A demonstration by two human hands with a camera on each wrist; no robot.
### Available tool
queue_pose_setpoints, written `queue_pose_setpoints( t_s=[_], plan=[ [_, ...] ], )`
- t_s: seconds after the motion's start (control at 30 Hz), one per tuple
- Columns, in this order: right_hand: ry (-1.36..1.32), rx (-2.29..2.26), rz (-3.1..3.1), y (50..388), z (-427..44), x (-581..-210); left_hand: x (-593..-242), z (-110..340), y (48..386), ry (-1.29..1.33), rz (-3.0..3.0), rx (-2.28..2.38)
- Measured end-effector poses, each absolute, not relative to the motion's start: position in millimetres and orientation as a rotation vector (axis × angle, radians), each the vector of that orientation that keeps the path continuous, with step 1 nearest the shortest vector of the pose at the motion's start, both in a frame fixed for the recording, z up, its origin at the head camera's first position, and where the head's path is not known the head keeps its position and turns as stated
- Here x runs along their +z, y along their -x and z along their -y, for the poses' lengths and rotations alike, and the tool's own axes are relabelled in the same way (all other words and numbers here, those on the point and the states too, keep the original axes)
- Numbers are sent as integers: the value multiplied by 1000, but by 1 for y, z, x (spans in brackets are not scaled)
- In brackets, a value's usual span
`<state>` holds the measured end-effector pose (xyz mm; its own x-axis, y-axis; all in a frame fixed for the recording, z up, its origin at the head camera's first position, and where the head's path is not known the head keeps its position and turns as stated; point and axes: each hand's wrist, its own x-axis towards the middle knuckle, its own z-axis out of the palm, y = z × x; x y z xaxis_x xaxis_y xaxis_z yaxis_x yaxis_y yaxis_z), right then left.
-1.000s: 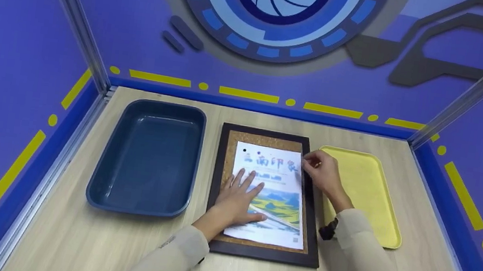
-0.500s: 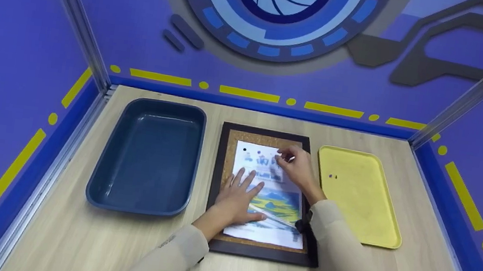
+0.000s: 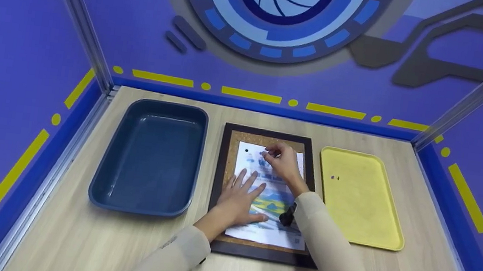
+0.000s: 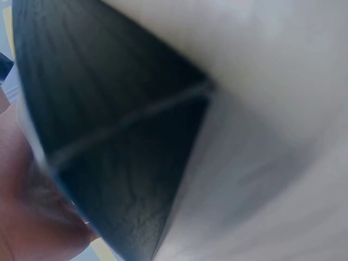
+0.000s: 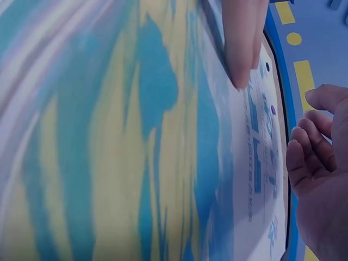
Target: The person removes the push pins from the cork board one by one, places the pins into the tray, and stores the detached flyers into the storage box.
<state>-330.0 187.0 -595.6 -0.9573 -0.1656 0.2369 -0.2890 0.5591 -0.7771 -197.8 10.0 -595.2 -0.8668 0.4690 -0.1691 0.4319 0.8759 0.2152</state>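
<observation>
The left hand (image 3: 240, 202) rests, fingers spread, on the sheet (image 3: 273, 199). The right hand (image 3: 282, 162) curls over it; whether its fingers grip anything, I can't tell.

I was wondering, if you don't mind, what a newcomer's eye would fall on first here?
Probably the large shutter-like emblem on the blue back wall, high in the head view. Then the colourful printed sheet on the dark-framed cork board mid-table, with the left hand spread on it and the right hand over its upper part. The yellow tray to the right also stands out.
</observation>
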Motion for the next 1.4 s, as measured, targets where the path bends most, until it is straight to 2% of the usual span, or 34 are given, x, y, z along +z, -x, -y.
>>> queue_pose_setpoints(
  t_s=[1.4],
  plan=[
    [-316, 1109, 2891, 346, -175, -607, -597, -10, 200, -675, -2803, 295]
  ],
)
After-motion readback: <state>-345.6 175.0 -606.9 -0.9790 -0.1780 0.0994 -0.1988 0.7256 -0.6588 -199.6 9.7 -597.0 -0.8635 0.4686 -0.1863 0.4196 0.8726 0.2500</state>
